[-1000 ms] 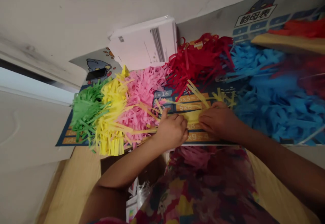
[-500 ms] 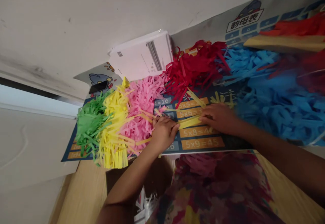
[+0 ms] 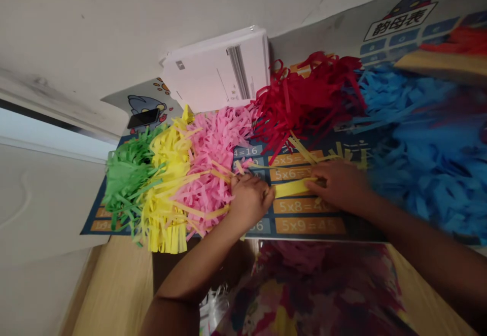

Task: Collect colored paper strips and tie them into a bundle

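A yellow paper strip bundle (image 3: 292,189) stretches between my two hands, low over the printed mat (image 3: 310,226). My left hand (image 3: 251,199) grips its left end, fingers curled, beside the pink shredded paper (image 3: 207,148). My right hand (image 3: 337,181) pinches the other end, near the blue shredded paper (image 3: 437,158). Loose fringed yellow strips stick out past both hands. The red shredded paper (image 3: 308,102) lies behind my hands.
Yellow (image 3: 167,189) and green (image 3: 127,173) paper piles lie at the left, with a dark phone (image 3: 143,118) behind them. A white stack (image 3: 218,72) leans at the wall. A tan object (image 3: 441,66) is at the back right.
The view has shifted slightly. The yellow bundle between my hands now looks like one flatter, wider band; both hands still hold its ends.
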Demonstrator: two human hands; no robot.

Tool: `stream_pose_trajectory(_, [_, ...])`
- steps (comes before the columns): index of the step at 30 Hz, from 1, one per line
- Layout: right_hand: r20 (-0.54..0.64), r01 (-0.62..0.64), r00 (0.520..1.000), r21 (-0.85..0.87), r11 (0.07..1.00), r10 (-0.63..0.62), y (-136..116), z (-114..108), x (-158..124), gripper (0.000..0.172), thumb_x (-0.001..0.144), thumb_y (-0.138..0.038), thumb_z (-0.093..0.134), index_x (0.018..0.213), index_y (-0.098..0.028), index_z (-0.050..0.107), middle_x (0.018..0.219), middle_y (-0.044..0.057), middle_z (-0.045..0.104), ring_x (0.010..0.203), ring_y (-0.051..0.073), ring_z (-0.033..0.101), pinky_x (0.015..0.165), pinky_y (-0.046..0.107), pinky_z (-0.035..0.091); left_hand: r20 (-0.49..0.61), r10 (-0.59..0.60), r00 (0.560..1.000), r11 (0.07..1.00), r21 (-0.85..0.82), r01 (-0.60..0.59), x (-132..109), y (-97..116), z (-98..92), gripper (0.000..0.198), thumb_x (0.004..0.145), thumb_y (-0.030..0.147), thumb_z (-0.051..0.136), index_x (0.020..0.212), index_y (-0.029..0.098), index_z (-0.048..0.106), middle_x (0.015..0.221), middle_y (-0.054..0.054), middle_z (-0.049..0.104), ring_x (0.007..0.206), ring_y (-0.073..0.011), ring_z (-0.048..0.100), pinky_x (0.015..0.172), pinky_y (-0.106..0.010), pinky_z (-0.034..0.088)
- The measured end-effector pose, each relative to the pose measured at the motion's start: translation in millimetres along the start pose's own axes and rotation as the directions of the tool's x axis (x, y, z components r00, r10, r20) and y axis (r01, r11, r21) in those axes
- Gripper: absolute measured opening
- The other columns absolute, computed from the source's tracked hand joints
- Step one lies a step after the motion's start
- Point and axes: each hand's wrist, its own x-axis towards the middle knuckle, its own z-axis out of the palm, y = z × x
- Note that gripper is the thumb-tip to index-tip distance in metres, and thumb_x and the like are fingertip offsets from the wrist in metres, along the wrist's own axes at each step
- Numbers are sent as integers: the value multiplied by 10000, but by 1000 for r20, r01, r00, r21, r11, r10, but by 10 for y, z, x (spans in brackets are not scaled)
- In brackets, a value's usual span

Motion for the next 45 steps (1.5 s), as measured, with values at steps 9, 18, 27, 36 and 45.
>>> stream_pose_trajectory(9, [-78, 522, 835, -204, 828, -545, -201, -194, -146, 168, 918, -158, 541, 807, -197, 661, 879, 41, 707, 955, 222, 583, 959, 464, 251, -6, 436, 900, 883, 199, -426, -41, 99, -130, 137, 957, 217, 540, 987, 225, 674, 983, -50, 710, 1006, -248, 546, 985, -488, 290])
stream_pose_trajectory(18, [-100, 450, 874, -204, 869, -476, -274, -159, -160, 172, 946, -197, 508, 892, -191, 671, 923, 66, 705, 955, 233, 564, 921, 453, 284, -99, 418, 903, 883, 276, -379, -67, 184, -44, 190, 979, 236, 501, 941, 217, 686, 880, -45, 710, 936, -227, 569, 1026, -510, 274])
stream_pose_trajectory(27, [-225, 422, 874, -84, 903, -430, 120, 5, -408, 183, 946, -186, 556, 890, -253, 716, 940, 2, 733, 921, 203, 586, 865, 397, 273, -205, 329, 922, 943, 17, -333, -283, 1, 109, 167, 975, 248, 545, 988, 245, 711, 948, -33, 743, 931, -186, 628, 962, -428, 345])
stream_pose_trajectory(36, [-166, 175, 976, 193, 965, -144, 299, 47, -323, 198, 898, -367, 637, 780, -247, 743, 875, 18, 695, 887, 216, 589, 781, 358, 303, -49, 84, 995, 989, -117, -89, -106, 65, 25, 191, 951, 300, 563, 839, 196, 677, 874, -44, 713, 879, -226, 617, 830, -403, 352])
stream_pose_trajectory(45, [-89, 71, 994, 165, 984, -57, 221, 10, -262, 170, 837, -320, 655, 701, -235, 712, 821, 13, 675, 869, 217, 584, 746, 347, 277, -63, 73, 995, 993, -94, -79, -36, 91, 42, 189, 896, 283, 601, 730, 198, 630, 773, -22, 686, 802, -217, 608, 777, -393, 319])
